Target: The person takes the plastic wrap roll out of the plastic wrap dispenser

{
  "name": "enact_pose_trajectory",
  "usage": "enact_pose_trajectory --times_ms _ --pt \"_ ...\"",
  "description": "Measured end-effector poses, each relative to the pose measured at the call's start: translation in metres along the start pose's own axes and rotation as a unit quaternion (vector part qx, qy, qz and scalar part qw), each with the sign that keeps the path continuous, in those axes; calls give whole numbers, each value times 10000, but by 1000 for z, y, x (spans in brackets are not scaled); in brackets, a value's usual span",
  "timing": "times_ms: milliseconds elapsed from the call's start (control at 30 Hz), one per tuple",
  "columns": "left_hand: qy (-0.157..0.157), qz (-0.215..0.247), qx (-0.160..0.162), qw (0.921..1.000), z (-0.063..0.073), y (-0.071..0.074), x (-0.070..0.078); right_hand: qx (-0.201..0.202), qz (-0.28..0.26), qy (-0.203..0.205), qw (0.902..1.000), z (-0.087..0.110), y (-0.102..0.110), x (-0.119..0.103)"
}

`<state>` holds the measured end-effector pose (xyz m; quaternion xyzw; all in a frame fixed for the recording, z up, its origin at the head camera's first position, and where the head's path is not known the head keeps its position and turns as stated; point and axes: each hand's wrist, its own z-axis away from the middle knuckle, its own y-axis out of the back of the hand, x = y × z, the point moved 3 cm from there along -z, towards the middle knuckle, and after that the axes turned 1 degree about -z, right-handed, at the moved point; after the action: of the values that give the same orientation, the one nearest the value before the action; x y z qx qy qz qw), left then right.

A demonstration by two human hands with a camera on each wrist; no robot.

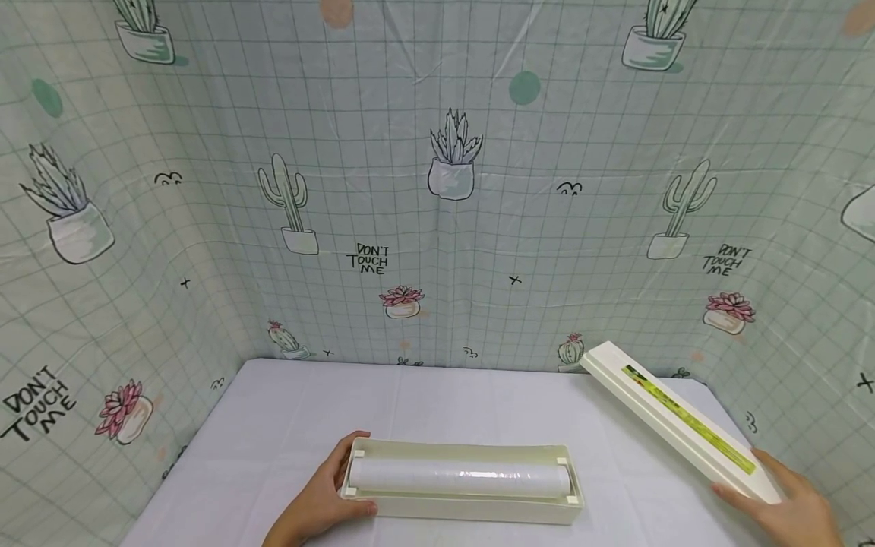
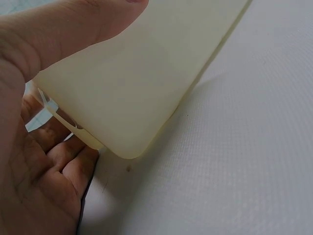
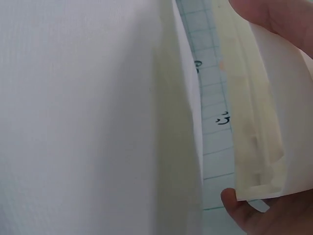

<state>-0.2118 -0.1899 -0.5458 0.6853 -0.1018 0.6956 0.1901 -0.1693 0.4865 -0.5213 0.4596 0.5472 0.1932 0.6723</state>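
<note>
A long cream plastic box (image 1: 472,509), uncovered, stands near the front of the table with a roll of clear film (image 1: 458,479) lying inside it. My left hand (image 1: 324,490) grips the box's left end, thumb on the front wall and fingers behind. In the left wrist view the thumb presses the box's smooth wall (image 2: 127,88). Off to the right, my right hand (image 1: 793,497) holds the matching long lid (image 1: 677,418) by its near end, tilted, a yellow-green label strip on top. The lid's ridged underside (image 3: 257,132) shows in the right wrist view.
A white cloth covers the table (image 1: 294,403). Behind it and at both sides hangs a pale green gridded curtain (image 1: 478,251) printed with potted cacti. The lid is near the table's right edge.
</note>
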Motion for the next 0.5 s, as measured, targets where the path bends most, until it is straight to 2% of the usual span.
enact_pose_trajectory --times_ms 100,333,500 --pt "-26 -19 0 10000 0 0 0 -78 6 -231 9997 2 1 2" --pt "-54 -15 -36 10000 0 0 1 -476 40 -1165 9920 -1 1 12" --pt "-29 56 -57 10000 1 0 1 -415 88 -1233 9915 -2 2 17"
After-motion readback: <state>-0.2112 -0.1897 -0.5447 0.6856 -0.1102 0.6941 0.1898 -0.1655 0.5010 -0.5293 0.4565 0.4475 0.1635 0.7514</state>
